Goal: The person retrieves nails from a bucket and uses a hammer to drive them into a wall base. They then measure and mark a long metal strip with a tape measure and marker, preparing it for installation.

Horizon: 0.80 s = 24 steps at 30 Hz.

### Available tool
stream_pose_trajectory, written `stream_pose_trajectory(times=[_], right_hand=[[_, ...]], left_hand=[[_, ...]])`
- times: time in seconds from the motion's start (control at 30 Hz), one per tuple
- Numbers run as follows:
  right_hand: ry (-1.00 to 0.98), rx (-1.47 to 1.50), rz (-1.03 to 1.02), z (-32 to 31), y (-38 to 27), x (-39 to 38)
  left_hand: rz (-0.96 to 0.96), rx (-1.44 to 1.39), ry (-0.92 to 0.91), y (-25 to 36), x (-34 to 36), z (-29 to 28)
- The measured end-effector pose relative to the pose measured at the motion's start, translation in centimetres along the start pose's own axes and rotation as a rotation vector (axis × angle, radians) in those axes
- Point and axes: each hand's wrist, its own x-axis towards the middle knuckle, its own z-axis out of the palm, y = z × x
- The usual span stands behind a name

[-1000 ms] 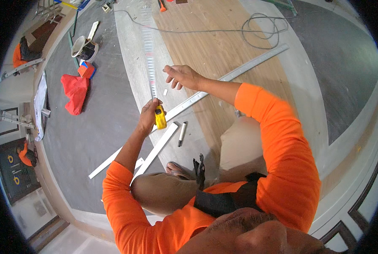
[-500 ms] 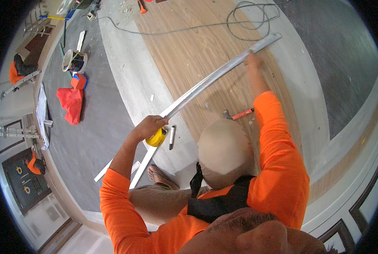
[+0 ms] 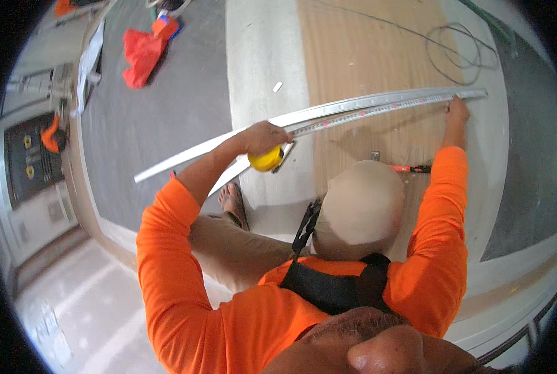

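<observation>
- The tape [image 3: 265, 159] sits under the left hand [image 3: 267, 136], its yellow case showing on the body side; the fingers are wrapped around it.
- Its blade [image 3: 364, 114] goes rightward, beside the bar [image 3: 353, 101]. To do this well, it should probably be kept taut, flat and untwisted.
- The right hand [image 3: 457, 107] touches the blade near its far end; whether the fingers pinch, one cannot tell.
- The hammer [image 3: 412, 169] lies beside the right knee [image 3: 365, 193].
</observation>
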Motion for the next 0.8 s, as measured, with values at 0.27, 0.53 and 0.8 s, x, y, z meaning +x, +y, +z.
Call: stream_pose_trajectory(times=[0.27, 0.53, 0.8], right_hand=[[0.151, -0.272, -0.264, 3.7, -1.2, -10.0], [-1.795, -1.476, -0.633, 11.2, 4.3, -38.0], [-1.323, -1.780, -0.132, 17.1, 17.6, -46.3]], left_hand=[[-0.520, -0.281, -0.056, -2.2, -3.5, -0.4], [-0.306, -0.078, -0.019, -14.8, -5.5, 4.1], [-0.101, -0.046, 0.009, -23.8, -1.1, 7.6]])
